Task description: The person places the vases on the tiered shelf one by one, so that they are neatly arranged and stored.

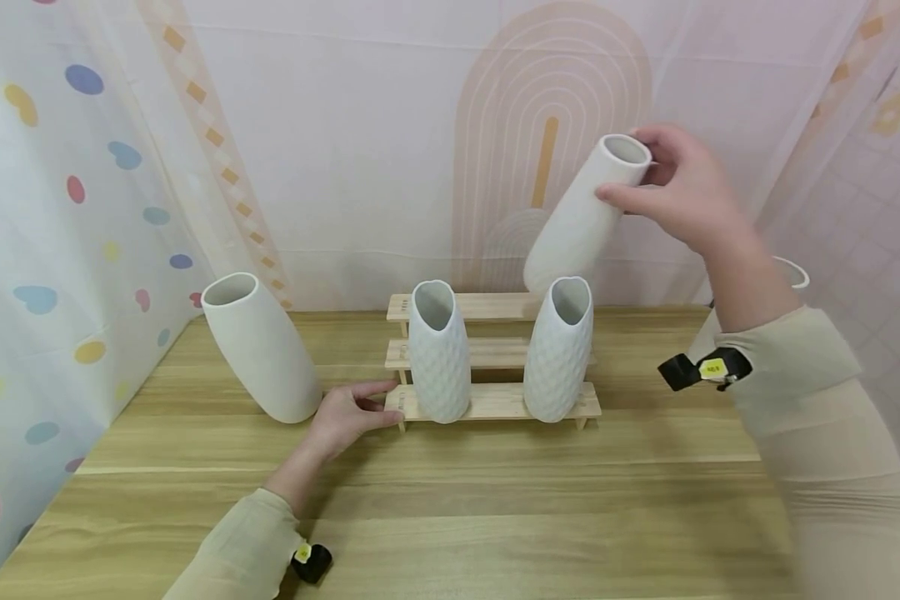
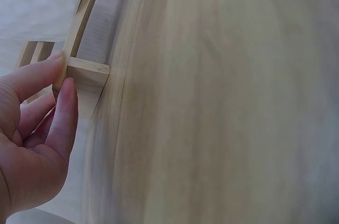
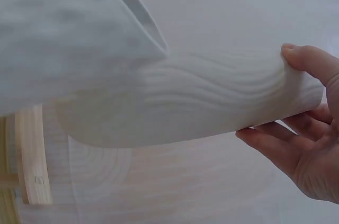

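My right hand point(image 1: 682, 187) grips a white vase point(image 1: 573, 225) near its rim, thumb on the near side. The vase leans with its mouth up to the right, its base over the right end of the stand's top tier; wavy ridges show on it in the right wrist view. Down at the left, my left hand point(image 1: 345, 419) pinches the end of the lowest tier of a three-tier wooden stand point(image 1: 495, 404) between thumb and fingers. On that tier stand two dimpled white vases, one at the left point(image 1: 441, 358) and one at the right point(image 1: 558, 354).
A plain white vase point(image 1: 266, 354) stands on the wooden table point(image 1: 495, 517) left of the stand. Another white vase point(image 1: 792, 273) is mostly hidden behind my right forearm. A patterned curtain point(image 1: 345, 150) hangs behind the table.
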A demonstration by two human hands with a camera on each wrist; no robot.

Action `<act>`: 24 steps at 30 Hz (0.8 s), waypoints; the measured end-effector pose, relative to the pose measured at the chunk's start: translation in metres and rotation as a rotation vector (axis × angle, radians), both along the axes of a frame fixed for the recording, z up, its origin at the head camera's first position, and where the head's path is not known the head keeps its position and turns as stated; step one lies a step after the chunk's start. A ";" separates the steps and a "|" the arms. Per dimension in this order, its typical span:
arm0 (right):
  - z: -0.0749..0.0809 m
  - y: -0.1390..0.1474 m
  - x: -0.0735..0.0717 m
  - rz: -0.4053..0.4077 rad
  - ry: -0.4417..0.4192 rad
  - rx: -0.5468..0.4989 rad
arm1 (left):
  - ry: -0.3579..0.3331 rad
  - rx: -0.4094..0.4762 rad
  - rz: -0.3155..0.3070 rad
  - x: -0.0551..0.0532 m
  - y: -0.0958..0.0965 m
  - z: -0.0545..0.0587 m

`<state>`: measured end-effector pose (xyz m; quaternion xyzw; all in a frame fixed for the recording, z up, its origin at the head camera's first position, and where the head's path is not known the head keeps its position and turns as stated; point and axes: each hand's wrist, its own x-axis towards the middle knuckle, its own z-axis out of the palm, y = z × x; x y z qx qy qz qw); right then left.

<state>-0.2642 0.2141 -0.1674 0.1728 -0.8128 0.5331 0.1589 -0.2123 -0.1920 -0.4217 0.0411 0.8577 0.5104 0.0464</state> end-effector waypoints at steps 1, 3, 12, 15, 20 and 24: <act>0.001 -0.005 -0.001 0.013 -0.008 0.004 | 0.000 0.000 0.000 0.000 0.000 0.000; 0.001 -0.015 -0.002 0.039 -0.029 0.018 | 0.000 0.003 -0.001 0.000 0.000 0.000; -0.005 -0.051 -0.007 0.126 -0.076 0.230 | 0.005 -0.001 0.012 -0.001 0.001 0.000; -0.011 -0.060 -0.010 0.156 -0.078 0.283 | 0.008 0.004 0.011 -0.001 0.001 0.000; -0.021 -0.070 -0.014 0.195 -0.077 0.347 | 0.007 0.011 0.005 -0.001 0.002 -0.001; -0.027 -0.073 -0.015 0.219 -0.082 0.400 | 0.003 0.012 0.004 -0.001 0.002 -0.001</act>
